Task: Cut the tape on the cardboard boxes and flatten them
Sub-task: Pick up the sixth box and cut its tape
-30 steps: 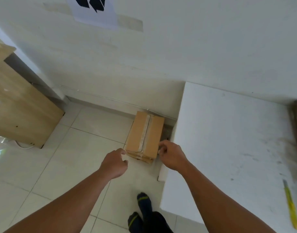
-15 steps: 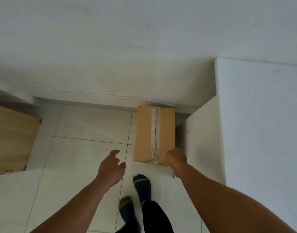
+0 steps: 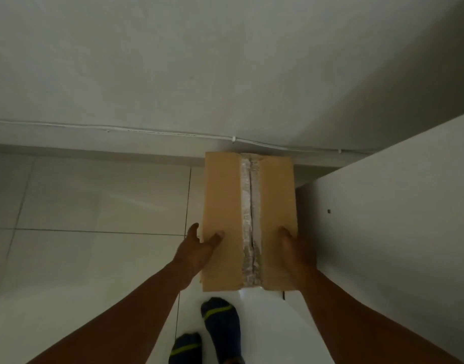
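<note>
A brown cardboard box [image 3: 223,195] stands on the tiled floor against the wall, with a strip of torn clear tape [image 3: 249,206] running down the seam of its top. My left hand [image 3: 196,250] grips the box's left edge, thumb on top and fingers down the side. My right hand [image 3: 296,250] holds the right edge with its thumb on top. Its fingers are hidden between the box and the white furniture.
A white furniture panel [image 3: 383,232] stands tight against the box's right side. The wall and a thin white cable [image 3: 146,131] run behind the box. My feet in dark socks [image 3: 220,321] stand just in front of it. Pale floor tiles [image 3: 94,206] lie to the left.
I have leaned in closer over the box. My left hand has moved from the air onto the box's left edge, and my right hand has slid forward along the right edge.
</note>
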`<state>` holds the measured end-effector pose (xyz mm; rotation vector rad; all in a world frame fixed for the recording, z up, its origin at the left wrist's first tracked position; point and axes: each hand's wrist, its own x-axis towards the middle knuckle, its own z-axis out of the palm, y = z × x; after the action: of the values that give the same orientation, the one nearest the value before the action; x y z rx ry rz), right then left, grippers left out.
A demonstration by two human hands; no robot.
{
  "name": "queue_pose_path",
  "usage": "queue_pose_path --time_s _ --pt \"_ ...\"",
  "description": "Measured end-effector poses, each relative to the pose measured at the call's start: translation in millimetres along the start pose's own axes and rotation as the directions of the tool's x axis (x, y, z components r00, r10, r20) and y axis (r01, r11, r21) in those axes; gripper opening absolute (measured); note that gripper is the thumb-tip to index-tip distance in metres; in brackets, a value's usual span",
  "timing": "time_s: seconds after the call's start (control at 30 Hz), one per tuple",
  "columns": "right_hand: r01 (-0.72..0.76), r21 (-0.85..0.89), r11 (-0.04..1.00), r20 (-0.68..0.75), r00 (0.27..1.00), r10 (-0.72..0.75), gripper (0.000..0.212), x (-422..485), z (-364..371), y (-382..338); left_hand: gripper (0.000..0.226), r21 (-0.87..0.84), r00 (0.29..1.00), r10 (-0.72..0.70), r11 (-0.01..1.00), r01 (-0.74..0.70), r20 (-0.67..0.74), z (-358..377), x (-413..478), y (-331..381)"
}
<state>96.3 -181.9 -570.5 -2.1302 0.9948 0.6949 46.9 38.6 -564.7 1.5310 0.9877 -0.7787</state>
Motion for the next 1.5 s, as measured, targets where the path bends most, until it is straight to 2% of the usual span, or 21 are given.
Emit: queue_pose_path --time_s 0.13,0.3,0.37,0.47,0.53,0.7,0.77,0.87,1.0,1.07,1.23,1.3,1.37,1.43,1.5 --pt "0.026 0.11 0.994 0.11 0.993 -0.039 0.052 17 -2 20 0.114 -0.129 0.992 0.002 0.992 0.014 0.124 8 19 -20" --pt "-0.004 0.242 0.97 0.223 0.973 -0.051 0.058 0 -15 18 0.111 -0.285 0.976 0.053 0.958 0.009 0.21 -1 8 -26" --pt "-0.029 0.294 0.955 0.272 0.961 -0.055 0.059 -19 -27 12 0.101 -0.33 0.97 0.082 0.944 -0.002 0.229 -12 -14 -18" --pt "-0.086 0.391 0.916 0.341 0.938 -0.057 0.061 -61 -50 2 0.091 -0.367 0.966 0.139 0.929 -0.051 0.216 -34 -62 4" --pt "-0.072 0.43 0.9 0.355 0.93 -0.095 0.065 -99 -70 -7 0.088 -0.394 0.963 0.182 0.915 -0.091 0.2 -54 -104 20" --pt "-0.027 0.492 0.87 0.429 0.877 -0.216 0.074 -208 -142 -31 0.103 -0.391 0.941 0.272 0.903 -0.177 0.202 -110 -226 51" --pt "-0.005 0.516 0.857 0.459 0.845 -0.272 0.073 -253 -175 -41 0.098 -0.38 0.922 0.331 0.893 -0.239 0.198 -124 -278 62" --pt "0.071 0.555 0.829 0.443 0.818 -0.367 0.078 -313 -224 -54 0.091 -0.384 0.885 0.425 0.862 -0.331 0.191 -136 -350 77" --pt "0.164 0.584 0.795 0.379 0.811 -0.446 0.081 -369 -294 -54 0.089 -0.338 0.821 0.509 0.844 -0.417 0.259 -132 -424 97" --pt "0.204 0.596 0.776 0.335 0.816 -0.472 0.077 -384 -330 -48 0.094 -0.319 0.807 0.518 0.845 -0.43 0.285 -120 -445 111" --pt "0.283 0.586 0.759 0.223 0.844 -0.487 0.08 -396 -413 -19 0.083 -0.296 0.749 0.55 0.833 -0.467 0.369 -55 -490 146" --pt "0.257 0.604 0.754 0.233 0.848 -0.476 0.082 -397 -434 1 0.09 -0.341 0.732 0.577 0.813 -0.472 0.363 -26 -501 155" --pt "0.19 0.664 0.723 0.257 0.851 -0.459 0.084 -393 -445 22 0.086 -0.351 0.708 0.597 0.8 -0.487 0.377 -5 -512 169" --pt "0.13 0.743 0.657 0.269 0.84 -0.471 0.083 -386 -449 41 0.078 -0.314 0.679 0.614 0.79 -0.527 0.402 9 -522 184" --pt "0.092 0.801 0.591 0.279 0.817 -0.505 0.082 -377 -457 52 0.074 -0.277 0.684 0.613 0.79 -0.547 0.396 24 -531 198"
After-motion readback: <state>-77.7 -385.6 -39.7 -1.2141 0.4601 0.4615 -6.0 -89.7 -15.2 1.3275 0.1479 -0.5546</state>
